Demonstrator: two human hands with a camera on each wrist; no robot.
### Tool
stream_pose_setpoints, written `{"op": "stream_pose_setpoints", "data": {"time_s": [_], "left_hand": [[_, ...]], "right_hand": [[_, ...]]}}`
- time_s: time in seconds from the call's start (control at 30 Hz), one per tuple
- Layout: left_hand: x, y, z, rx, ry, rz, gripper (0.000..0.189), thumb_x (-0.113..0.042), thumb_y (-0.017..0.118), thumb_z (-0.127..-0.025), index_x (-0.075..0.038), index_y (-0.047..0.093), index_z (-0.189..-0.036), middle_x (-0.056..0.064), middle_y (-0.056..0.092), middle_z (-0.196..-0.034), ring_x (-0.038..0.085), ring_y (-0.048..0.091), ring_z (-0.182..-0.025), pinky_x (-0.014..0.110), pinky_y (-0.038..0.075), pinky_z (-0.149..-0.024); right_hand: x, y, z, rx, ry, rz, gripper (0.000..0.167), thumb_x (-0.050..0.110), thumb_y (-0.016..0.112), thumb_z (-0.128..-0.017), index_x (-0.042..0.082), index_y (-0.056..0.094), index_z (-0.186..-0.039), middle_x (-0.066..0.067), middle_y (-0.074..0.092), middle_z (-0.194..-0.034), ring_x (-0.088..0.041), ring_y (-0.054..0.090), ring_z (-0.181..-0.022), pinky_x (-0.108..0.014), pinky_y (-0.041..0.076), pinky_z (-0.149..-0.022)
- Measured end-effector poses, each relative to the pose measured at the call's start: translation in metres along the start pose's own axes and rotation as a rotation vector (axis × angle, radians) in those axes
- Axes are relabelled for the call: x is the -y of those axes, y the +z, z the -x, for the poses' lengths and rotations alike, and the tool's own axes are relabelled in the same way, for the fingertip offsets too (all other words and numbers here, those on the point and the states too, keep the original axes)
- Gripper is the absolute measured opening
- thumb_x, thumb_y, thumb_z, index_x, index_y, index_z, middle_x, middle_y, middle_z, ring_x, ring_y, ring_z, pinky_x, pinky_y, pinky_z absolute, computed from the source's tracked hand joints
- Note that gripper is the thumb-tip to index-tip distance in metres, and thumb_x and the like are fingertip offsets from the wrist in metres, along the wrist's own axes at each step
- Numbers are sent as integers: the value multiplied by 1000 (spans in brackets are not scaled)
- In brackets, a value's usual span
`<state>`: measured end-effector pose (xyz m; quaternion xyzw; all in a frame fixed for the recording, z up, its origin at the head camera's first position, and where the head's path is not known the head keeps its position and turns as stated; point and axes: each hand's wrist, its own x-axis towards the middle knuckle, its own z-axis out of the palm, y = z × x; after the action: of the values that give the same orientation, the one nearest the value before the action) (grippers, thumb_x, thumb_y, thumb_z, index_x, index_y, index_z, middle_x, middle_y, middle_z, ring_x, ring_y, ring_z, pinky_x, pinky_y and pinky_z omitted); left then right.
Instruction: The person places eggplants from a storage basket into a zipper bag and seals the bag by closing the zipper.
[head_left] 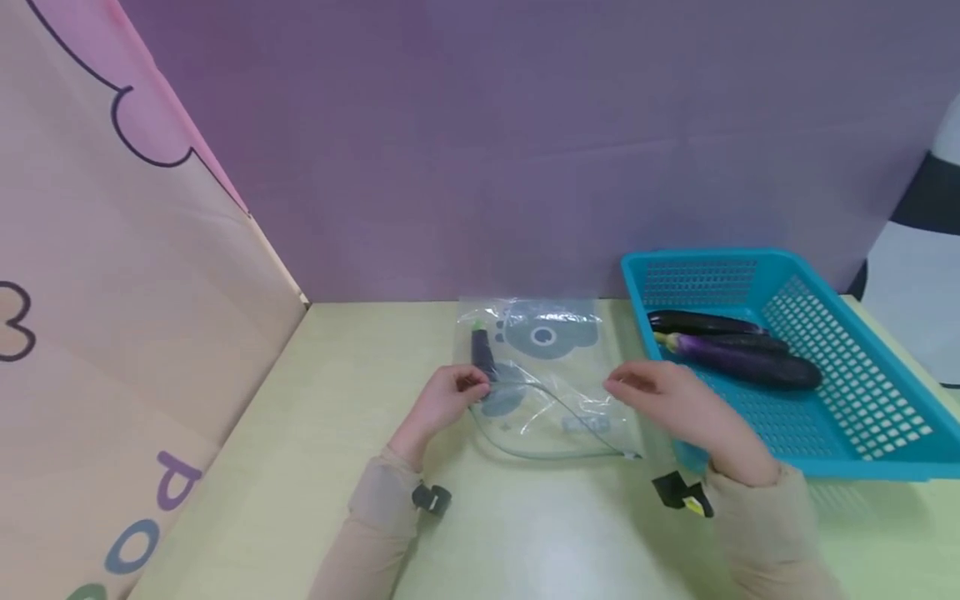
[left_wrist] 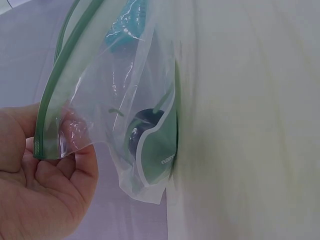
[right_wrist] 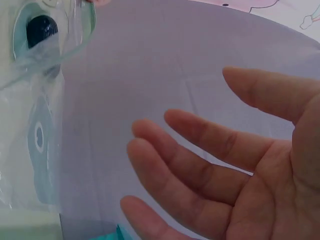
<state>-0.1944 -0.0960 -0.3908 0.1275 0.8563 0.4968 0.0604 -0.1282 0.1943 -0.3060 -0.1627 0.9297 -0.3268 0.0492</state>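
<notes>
A clear zip bag (head_left: pixel 558 408) printed with a grey-green animal figure lies on the table, its zip edge lifted and gaping. My left hand (head_left: pixel 447 398) pinches the left corner of that edge between thumb and fingers, as the left wrist view also shows. Inside the bag, along its left side, is a dark eggplant (head_left: pixel 483 352) with a green tip. Apart from the bag, my right hand (head_left: pixel 671 402) hovers between it and the blue basket. Its fingers (right_wrist: pixel 175 175) are spread and loosely bent, with nothing between them.
At the right stands a blue plastic basket (head_left: pixel 813 468) with several dark purple eggplants (head_left: pixel 750 362) in it. A purple backdrop (head_left: pixel 465 150) rises behind the pale table (head_left: pixel 300 467), and a printed pink panel (head_left: pixel 135 317) borders it on the left.
</notes>
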Motion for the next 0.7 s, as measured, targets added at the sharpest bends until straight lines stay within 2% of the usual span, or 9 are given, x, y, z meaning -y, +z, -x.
{"op": "stream_pose_setpoints", "data": {"time_s": [0.23,0.4,0.53,0.7], "left_hand": [[0,0,-1,5,2,-5,10,-4,62,-87,-1,66,-95,8,66,-86,12,55,-75,24,49,-68],[1,1,0,6,4,-4,10,-4,62,-88,-2,66,-96,8,66,-87,12,55,-75,23,49,-68],[1,1,0,5,9,0,9,-4,62,-88,-2,66,-95,8,66,-86,12,54,-74,23,48,-67],[1,1,-1,7,18,6,11,-4,62,-88,0,66,-96,9,66,-87,11,54,-74,23,48,-67]], "right_hand": [[1,-14,3,-36,13,69,37,34,52,-97,3,64,-112,-8,70,-102,-20,62,-89,-41,54,-76],[-1,-28,6,-10,52,113,42,38,50,-97,4,62,-117,-8,67,-105,-20,61,-90,-39,52,-74],[-3,-42,5,9,66,147,42,40,50,-97,4,62,-116,-9,66,-106,-19,58,-87,-35,49,-70],[-10,-58,0,27,93,208,42,39,50,-97,3,62,-116,-13,66,-108,-24,60,-90,-39,51,-70]]}}
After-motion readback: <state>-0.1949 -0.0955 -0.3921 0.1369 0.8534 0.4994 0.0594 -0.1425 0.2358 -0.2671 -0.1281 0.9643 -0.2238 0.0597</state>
